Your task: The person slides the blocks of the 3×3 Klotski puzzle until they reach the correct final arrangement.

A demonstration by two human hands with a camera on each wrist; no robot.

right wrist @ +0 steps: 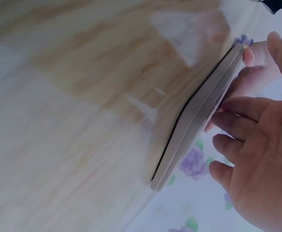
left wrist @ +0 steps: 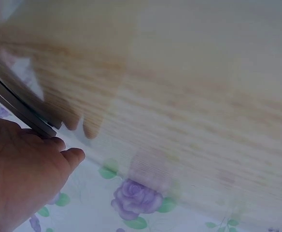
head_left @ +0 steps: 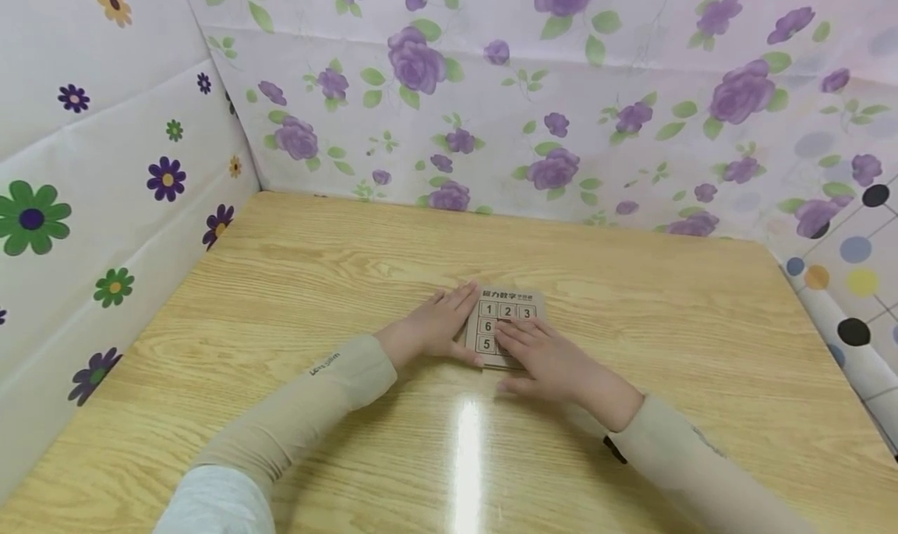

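A flat grey-beige number sliding puzzle (head_left: 489, 309) lies on the wooden table, with Chinese lettering along its far edge. Tiles 1, 2, 3, 6 and 5 can be read; the others are under my right hand. My left hand (head_left: 440, 323) holds the puzzle's left side, its thumb at the near left corner and its fingers by the far left corner. Across the middle and right tiles, the extended fingers of my right hand (head_left: 550, 358) rest on the face. In the right wrist view, the puzzle's (right wrist: 199, 113) thin side edge shows beside the fingers.
The wood-grain table (head_left: 337, 261) reflects a bright light strip in front of the puzzle. A floral cloth wall (head_left: 491, 113) stands behind it, a flower-patterned cloth (head_left: 126, 222) at the left and a dotted cloth (head_left: 852, 284) at the right.
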